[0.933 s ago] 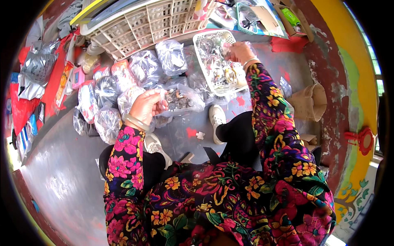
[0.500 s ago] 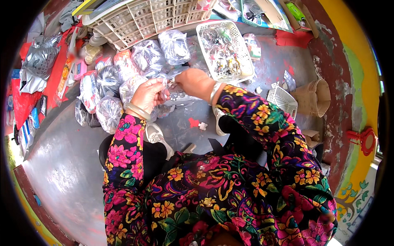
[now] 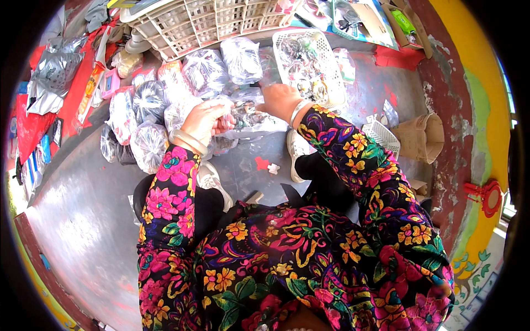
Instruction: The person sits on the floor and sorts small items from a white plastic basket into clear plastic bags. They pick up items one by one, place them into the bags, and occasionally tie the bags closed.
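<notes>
The right hand (image 3: 280, 102) is hiding its own fingertips. Pieces (image 3: 247, 118) in the clear bag (image 3: 270, 125) and white basket (image 3: 279, 52) are appearing too small to identify. The upper edge is cutting off the cream crate (image 3: 221, 28); black trousers (image 3: 326, 176) are partly covering the white shoes (image 3: 212, 184).

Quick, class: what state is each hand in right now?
Left hand: closed, holding the edge of a clear bag.
Right hand: by the bag, fingertips hidden; open or closed cannot be told.

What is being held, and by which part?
The left hand holds a clear bag by its left end; for the right hand, I cannot tell.
</notes>
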A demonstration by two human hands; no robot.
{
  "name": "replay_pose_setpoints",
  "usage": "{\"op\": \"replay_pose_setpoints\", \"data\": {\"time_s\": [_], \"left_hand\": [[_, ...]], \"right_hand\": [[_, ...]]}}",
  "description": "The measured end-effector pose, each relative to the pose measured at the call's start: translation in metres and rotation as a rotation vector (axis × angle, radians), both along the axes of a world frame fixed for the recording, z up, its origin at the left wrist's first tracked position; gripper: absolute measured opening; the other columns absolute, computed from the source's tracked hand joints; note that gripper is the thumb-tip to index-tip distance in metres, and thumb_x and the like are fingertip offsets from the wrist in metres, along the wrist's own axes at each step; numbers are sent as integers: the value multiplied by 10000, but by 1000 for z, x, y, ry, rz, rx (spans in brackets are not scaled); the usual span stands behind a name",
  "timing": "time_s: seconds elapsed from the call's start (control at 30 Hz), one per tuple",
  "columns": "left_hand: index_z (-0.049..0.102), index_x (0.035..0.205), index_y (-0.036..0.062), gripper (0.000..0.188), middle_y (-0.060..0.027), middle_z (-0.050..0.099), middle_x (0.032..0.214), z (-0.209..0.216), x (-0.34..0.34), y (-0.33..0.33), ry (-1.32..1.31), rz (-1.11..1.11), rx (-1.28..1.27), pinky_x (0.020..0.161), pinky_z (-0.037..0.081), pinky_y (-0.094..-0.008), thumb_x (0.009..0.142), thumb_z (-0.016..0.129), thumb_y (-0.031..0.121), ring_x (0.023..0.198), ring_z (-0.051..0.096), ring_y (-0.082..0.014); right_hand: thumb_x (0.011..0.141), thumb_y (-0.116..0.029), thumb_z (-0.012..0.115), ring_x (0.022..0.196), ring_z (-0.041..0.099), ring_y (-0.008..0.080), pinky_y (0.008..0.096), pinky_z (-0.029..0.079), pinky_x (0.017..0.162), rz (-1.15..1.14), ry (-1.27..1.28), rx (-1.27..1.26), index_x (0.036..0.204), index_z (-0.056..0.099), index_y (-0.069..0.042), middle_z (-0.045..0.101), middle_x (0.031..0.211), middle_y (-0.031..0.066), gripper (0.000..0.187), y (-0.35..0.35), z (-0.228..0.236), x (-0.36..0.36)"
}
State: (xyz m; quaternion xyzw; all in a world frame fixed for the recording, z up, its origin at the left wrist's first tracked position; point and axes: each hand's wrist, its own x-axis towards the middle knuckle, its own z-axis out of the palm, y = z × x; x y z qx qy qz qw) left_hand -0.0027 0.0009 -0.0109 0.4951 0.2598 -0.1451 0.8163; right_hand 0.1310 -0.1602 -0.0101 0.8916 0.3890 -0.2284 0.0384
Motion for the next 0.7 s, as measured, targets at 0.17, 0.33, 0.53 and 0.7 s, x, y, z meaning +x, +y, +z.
{"op": "replay_pose_setpoints", "data": {"time_s": [0.17,0.33,0.53,0.7], "left_hand": [[568,983,37,195,-55,601,703,5,0,-2,5,7,7,550,456,-222,844,502,157,593,573,-112],[568,966,32,186,-57,601,705,4,-3,2,-18,18,7,551,456,-221,839,512,156,597,574,-115],[568,963,28,189,-56,601,702,3,-3,3,-27,4,9,548,453,-215,836,522,161,596,572,-108],[569,966,27,191,-46,601,698,4,-3,2,-54,-1,-4,547,451,-209,836,523,160,589,572,-100]], "right_hand": [[776,-151,521,806,615,289,365,485,679,-135,-127,-12,937,502,6,624,810,158,225,-15,-25,-7],[746,-117,487,805,616,291,364,485,709,-87,-100,-112,815,647,-29,627,842,168,194,-38,-40,19],[686,-125,483,677,627,264,342,499,618,-133,163,71,761,643,0,620,726,177,216,-52,-45,58],[656,-130,579,528,569,134,257,439,475,-494,531,479,762,641,-23,601,606,77,163,-62,1,57]]}}
